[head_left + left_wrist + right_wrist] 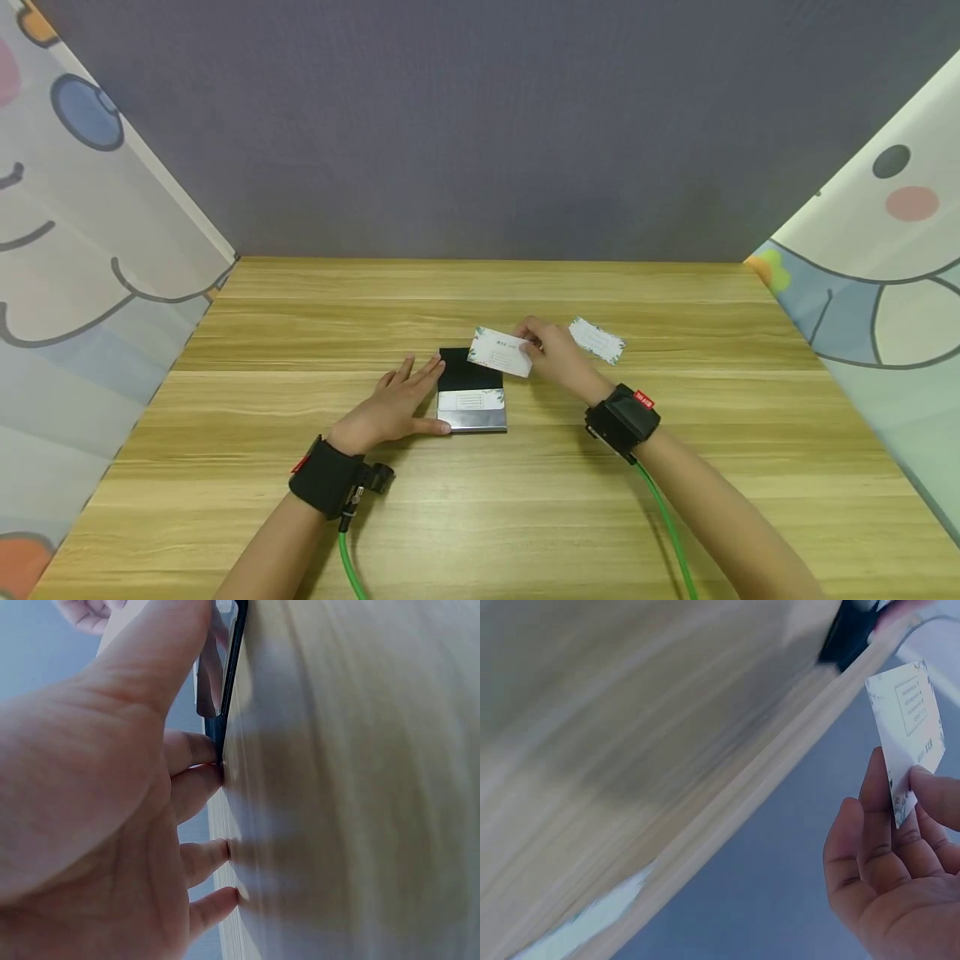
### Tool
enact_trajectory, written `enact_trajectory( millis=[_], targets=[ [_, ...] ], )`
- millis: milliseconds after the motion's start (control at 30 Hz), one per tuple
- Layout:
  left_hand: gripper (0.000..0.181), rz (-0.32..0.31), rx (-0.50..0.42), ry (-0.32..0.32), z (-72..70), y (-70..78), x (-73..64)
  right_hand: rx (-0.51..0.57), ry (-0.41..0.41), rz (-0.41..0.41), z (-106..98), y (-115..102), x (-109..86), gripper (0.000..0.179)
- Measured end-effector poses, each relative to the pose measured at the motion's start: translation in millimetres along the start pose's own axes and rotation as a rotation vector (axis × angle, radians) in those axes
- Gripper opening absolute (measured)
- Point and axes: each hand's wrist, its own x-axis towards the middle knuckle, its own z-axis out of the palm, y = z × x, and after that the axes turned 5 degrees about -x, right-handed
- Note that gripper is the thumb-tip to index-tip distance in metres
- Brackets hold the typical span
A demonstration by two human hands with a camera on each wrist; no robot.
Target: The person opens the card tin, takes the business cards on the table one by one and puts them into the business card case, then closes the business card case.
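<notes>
A business card case (pixel 471 417), silver at its near end and black at the far half, lies opened flat on the table. A white card (pixel 487 398) sits in the silver part. Spread along the left side of the case, my left hand (pixel 390 410) touches its far corner with the fingertips and its near corner with the thumb. My right hand (pixel 558 357) pinches a business card (pixel 495 352) between thumb and fingers, held up over the far right part of the case. In the right wrist view, that card (pixel 907 712) shows its printed face and leaf-patterned corners.
Another white card (pixel 597 340) lies on the wooden table (pixel 675 333) just right of my right hand. A grey panel (pixel 487 125) rises behind the table. Cartoon-printed sheets (pixel 892 250) stand at both sides. Green cables (pixel 663 512) run from the wrist cameras.
</notes>
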Motion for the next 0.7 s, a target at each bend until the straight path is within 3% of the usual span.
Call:
enact_trajectory(
  millis=[300, 700],
  targets=[
    [0.095, -0.029, 0.013, -0.011, -0.2, 0.4, 0.8, 0.022, -0.081, -0.036, 22, -22, 1.4, 0.014],
    [0.096, -0.025, 0.004, -0.009, -0.8, 0.2, -0.2, -0.033, -0.127, -0.077, 33, -29, -1.5, 0.013]
  ],
)
